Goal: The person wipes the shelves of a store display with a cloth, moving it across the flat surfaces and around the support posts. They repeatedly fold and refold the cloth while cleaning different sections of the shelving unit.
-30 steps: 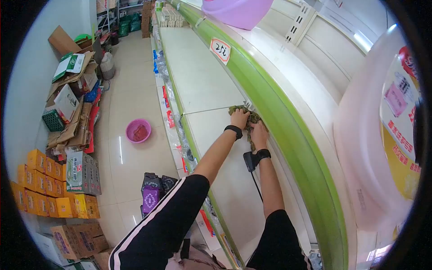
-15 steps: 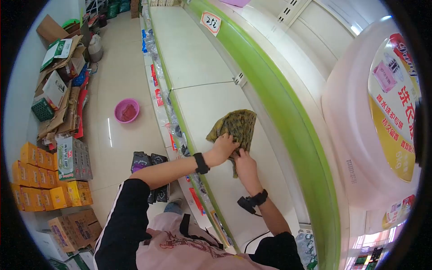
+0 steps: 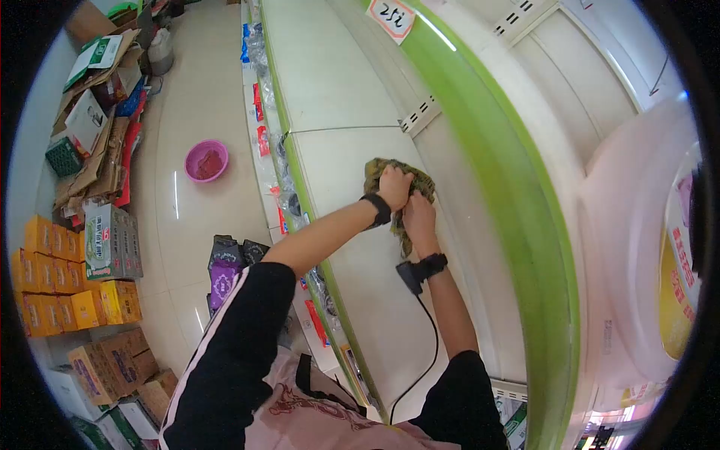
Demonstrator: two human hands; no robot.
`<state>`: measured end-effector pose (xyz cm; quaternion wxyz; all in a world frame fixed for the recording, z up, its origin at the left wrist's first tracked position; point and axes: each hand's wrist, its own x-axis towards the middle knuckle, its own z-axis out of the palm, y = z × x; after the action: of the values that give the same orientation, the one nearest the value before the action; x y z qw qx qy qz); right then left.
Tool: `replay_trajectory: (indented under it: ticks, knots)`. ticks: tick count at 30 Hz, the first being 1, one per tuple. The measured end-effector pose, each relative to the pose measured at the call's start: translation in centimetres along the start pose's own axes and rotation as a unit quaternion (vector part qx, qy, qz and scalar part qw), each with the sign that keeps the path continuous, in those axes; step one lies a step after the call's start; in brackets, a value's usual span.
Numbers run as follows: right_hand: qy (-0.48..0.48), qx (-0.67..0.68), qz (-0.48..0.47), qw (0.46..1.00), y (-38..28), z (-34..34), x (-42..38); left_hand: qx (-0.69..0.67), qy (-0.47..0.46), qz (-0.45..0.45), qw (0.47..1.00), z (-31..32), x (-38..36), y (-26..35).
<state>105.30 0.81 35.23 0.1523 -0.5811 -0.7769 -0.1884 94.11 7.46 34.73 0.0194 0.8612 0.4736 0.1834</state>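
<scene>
A crumpled dark green and yellow patterned cloth lies on the white shelf. My left hand is closed on the cloth from above, its fingers curled into the fabric. Just to its right, my right hand grips the same cloth, and the two hands are close together. A loose end of fabric hangs between my hands toward me. Both wrists wear black bands, and a black cable runs from the right one.
A green shelf edge with a price tag curves along the right, beside a large pink bottle. Left on the floor are a pink basin, yellow boxes, flattened cardboard and dark and purple packages.
Both hands have moved forward and to the right along the shelf with the cloth. The cloth, spread out in a fan before, is now bunched up. The view has shifted.
</scene>
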Motion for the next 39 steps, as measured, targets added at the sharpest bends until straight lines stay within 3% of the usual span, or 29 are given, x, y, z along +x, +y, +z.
replay_trajectory:
  ticks: [1, 5, 7, 8, 10, 12, 15, 18, 22, 28, 31, 33, 37, 39]
  knots:
    - [-0.005, 0.001, 0.000, 1.000, 0.7, 0.9, 0.8, -0.011, 0.040, -0.022, 0.999, 0.5, 0.9, -0.4]
    - [0.065, -0.002, 0.016, 0.998, 2.0, 2.5, 5.0, -0.033, -0.036, -0.044, 0.998, 2.1, 6.8, -2.4]
    - [0.085, -0.001, 0.032, 0.996, 2.6, 3.5, 6.3, -0.092, 0.050, -0.120, 0.987, 2.1, 7.6, -2.6]
    - [0.080, -0.050, 0.008, 0.995, 2.9, 3.8, 7.1, -0.090, 0.053, -0.120, 0.987, 2.0, 7.9, -2.8]
    - [0.074, -0.098, -0.014, 0.992, 3.8, 4.5, 8.4, -0.065, 0.145, -0.101, 0.982, 2.7, 8.2, -3.0]
    - [0.023, -0.009, 0.045, 0.999, 4.7, 4.9, 9.3, -0.068, 0.148, -0.101, 0.981, 2.7, 8.7, -3.3]
    - [-0.038, 0.002, 0.045, 0.998, 3.0, 2.2, 11.1, -0.044, 0.141, -0.109, 0.983, 2.4, 10.3, -3.7]
    - [-0.046, 0.012, 0.095, 0.994, 3.3, 2.7, 11.0, -0.040, 0.145, -0.096, 0.984, 3.1, 11.4, -3.8]
    - [-0.017, -0.042, 0.087, 0.995, 4.9, 4.6, 12.4, -0.035, 0.139, -0.070, 0.987, 3.2, 12.8, -4.7]
    - [0.052, -0.058, 0.047, 0.996, 3.1, 4.3, 10.6, -0.015, 0.096, -0.075, 0.992, 1.7, 10.3, -3.8]
    - [0.022, -0.079, 0.032, 0.996, 1.0, 2.6, 7.8, 0.017, 0.040, -0.050, 0.998, -0.3, 6.1, -3.2]
    - [-0.113, -0.139, 0.036, 0.983, -0.3, 1.1, 6.2, -0.026, 0.075, -0.019, 0.997, -0.9, 2.9, -3.5]
    - [-0.141, -0.070, 0.054, 0.986, -4.2, -2.8, 1.7, -0.042, 0.043, 0.030, 0.998, -2.4, -3.3, -3.2]
    - [-0.149, -0.026, 0.046, 0.987, -5.3, -4.2, -0.3, -0.030, -0.016, 0.063, 0.997, -3.5, -5.5, -3.0]
